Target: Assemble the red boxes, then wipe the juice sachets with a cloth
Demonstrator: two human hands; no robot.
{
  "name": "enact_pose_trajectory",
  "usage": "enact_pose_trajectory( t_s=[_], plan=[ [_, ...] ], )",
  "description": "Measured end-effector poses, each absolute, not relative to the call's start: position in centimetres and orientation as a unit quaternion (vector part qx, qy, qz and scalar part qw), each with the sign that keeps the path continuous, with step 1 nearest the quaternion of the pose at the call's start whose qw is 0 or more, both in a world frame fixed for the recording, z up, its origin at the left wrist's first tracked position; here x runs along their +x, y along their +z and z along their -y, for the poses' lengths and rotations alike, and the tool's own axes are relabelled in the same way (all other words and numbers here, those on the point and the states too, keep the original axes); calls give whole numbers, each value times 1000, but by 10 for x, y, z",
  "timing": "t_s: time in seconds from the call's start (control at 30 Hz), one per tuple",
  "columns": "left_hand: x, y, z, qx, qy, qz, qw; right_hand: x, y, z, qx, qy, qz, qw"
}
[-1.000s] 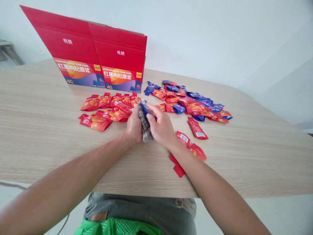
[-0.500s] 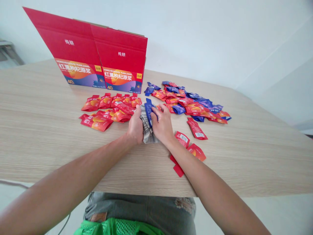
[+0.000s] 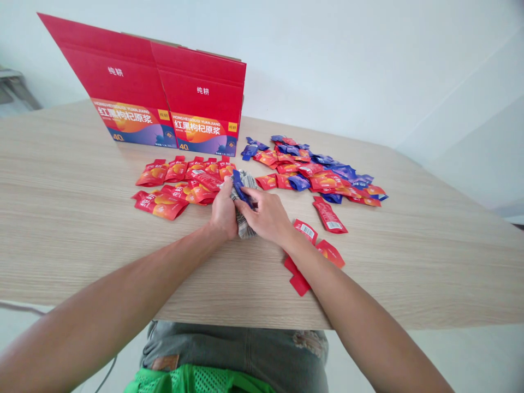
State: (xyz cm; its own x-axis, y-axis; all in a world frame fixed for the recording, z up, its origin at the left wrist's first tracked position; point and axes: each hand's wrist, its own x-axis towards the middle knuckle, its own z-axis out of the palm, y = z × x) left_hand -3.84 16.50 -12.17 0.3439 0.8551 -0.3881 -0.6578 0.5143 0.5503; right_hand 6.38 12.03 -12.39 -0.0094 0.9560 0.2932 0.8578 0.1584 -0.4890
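Note:
My left hand is closed around a stack of pouches standing on edge on the wooden table, their silver-grey edges showing. My right hand presses against the stack's right side and pinches a blue pouch at its top. Rows of red pouches lie just left of my hands. A mixed heap of red and blue pouches lies to the right.
A red printed carton stands open at the back of the table. A few loose red pouches lie near my right forearm, some partly under it. A white wall is behind. The table's near edge is at my waist.
My right hand drew the blue pouch from flat against the stack to a tilted position at its top. My left hand kept its hold on the stack.

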Motion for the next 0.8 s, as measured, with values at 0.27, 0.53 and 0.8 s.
enact_pose_trajectory(
  t_s=[0.27, 0.53, 0.8],
  plan=[
    [-36, -134, -172, 144, 445, -282, 838, 81, -124, -128, -649, 63, 696, 301],
    [-27, -136, -163, 165, 445, -283, 833, 122, -117, -144, -698, 6, 561, 445],
    [-18, -145, -155, 177, 450, -322, 814, 72, -85, -185, -638, 7, 651, 411]
  ],
)
